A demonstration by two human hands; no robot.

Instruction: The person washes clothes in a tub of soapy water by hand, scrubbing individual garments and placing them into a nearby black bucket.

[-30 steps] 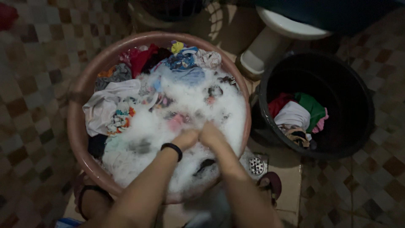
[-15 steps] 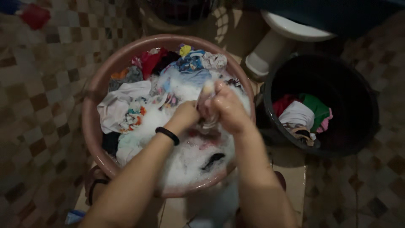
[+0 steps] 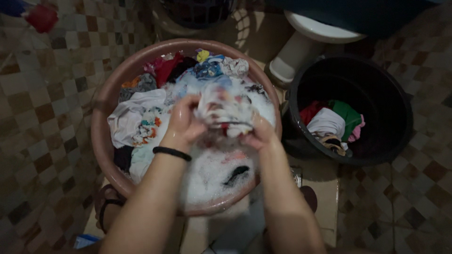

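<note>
Right now both my hands are closed on one wet, sudsy garment (image 3: 225,113), white with dark and red stripes, lifted just above the foam. My left hand (image 3: 184,123) grips its left end, fingers curled tight, a black band (image 3: 172,153) on that wrist. My right hand (image 3: 258,133) clamps the right end, thumb side toward the cloth; the garment is bunched between the two, blurred, so its kind is hard to tell.

Under my hands sits a round pinkish-brown basin (image 3: 101,136) on the floor, full of white foam (image 3: 212,171) and soaking laundry. Left of my left hand lies a white cloth with a coloured print (image 3: 136,123); beyond my hands, at the far rim, red, blue and yellow pieces (image 3: 197,66) are heaped.

Right of my right hand, just beside the basin, stands a black bucket (image 3: 376,103) holding red, green, white and pink clothes (image 3: 332,122). Beyond it is the white base of a toilet (image 3: 301,47). Brown and beige checkered tiles (image 3: 42,113) cover the floor to the left of my left hand. A sandalled foot (image 3: 106,204) shows below the basin, near my left forearm.
</note>
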